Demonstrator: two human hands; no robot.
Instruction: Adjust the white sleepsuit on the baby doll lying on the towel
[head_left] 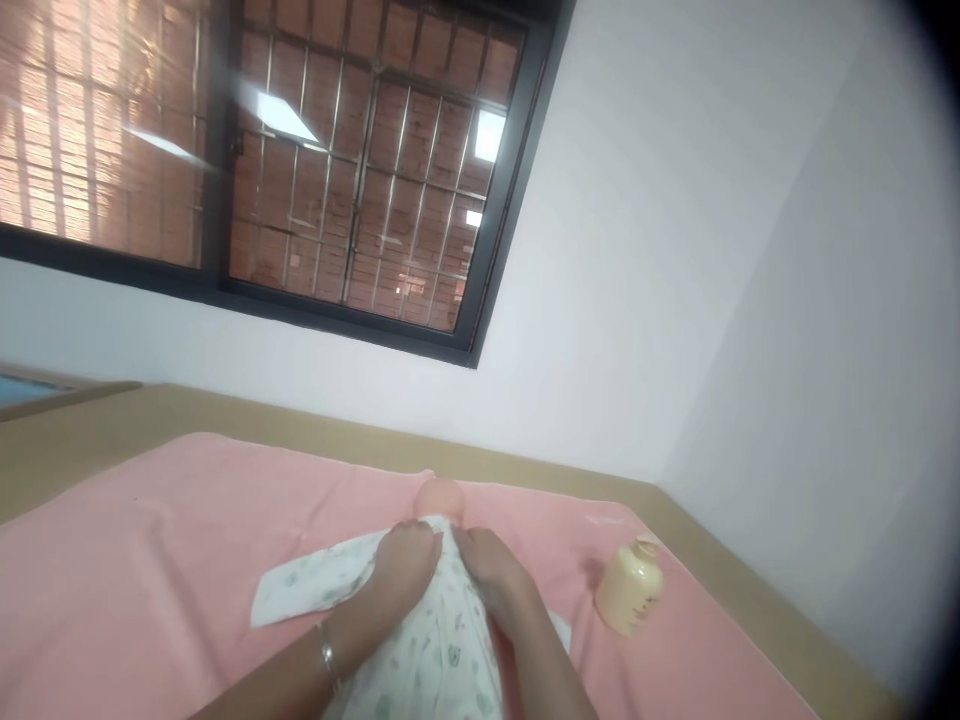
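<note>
A white baby garment [427, 650] with a small green and grey print covers what looks like a baby doll. Only the smooth, round, pink head [440, 497] of the doll shows past the collar. My left hand [407, 562] is closed on the cloth at the left of the neckline, and a bracelet circles that wrist. On the opposite side of the collar, the fingers of my right hand [489, 562] pinch the fabric. One sleeve [311, 582] stretches out flat to the left. The other sleeve is mostly hidden behind my right forearm.
A pink blanket [202, 530] lies beneath on a surface with a tan raised edge [315, 430]. To the right sits a cream-yellow bottle [630, 588] with dark lettering. Behind are a white wall [615, 250] and a dark-framed, barred window [375, 170].
</note>
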